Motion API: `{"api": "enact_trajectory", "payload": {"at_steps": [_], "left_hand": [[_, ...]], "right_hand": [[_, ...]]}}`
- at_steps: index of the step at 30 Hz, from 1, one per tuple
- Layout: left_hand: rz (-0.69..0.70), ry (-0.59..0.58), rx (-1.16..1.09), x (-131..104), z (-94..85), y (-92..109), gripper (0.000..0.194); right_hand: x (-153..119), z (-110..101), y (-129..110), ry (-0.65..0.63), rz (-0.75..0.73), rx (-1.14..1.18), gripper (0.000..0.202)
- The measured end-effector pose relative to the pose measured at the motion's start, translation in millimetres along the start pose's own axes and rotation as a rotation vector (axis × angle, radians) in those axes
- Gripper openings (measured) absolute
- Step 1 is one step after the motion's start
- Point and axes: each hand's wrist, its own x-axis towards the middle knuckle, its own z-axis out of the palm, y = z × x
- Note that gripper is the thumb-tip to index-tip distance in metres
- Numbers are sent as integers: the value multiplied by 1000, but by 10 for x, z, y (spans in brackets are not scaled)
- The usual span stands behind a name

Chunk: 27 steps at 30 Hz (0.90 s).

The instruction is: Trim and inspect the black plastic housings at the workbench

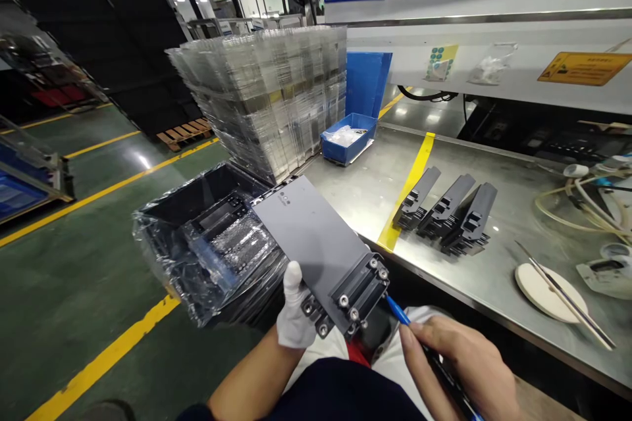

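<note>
My left hand [295, 316], in a white glove, grips a flat grey metal housing [313, 230] by its lower left side, with the thumb up along the edge. Several round metal inserts show at the near end of the housing. My bare right hand [459, 358] pinches a blue-tipped marker pen [397, 310], its tip at the right corner of the inserts, where I cannot tell whether it touches. On the metal bench to the right stand three similar dark grey housings [469, 217] side by side.
A plastic-lined crate [172, 194] with dark parts stands left of the bench. Behind it rises a stack of clear plastic trays [266, 99], beside a small blue bin [368, 137]. Tweezers [557, 289] lie across a round cream pad [530, 286]; tubing [553, 210] coils at the far right.
</note>
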Motion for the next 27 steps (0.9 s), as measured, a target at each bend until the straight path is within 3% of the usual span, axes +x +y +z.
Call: {"api": "enact_trajectory", "payload": {"at_steps": [7,13,17,21,27], "left_hand": [[122,-33,-107,71,15,34,77],[135,-84,-116,98,-7,37,73],[166,-58,-115,120,-80,-4,74],[195,-18,-103,140,-140,-31,79],[149,11,-92,137,-206,-29,83]], "right_hand": [[29,33,-113,-40,21,88,24],[72,54,-97,-124,-13,93,22],[45,67,-101,-53,-16,118,20],[16,147,-75,-118,-25,164,23],[-19,214,-52,-95,-46,168,21]]}}
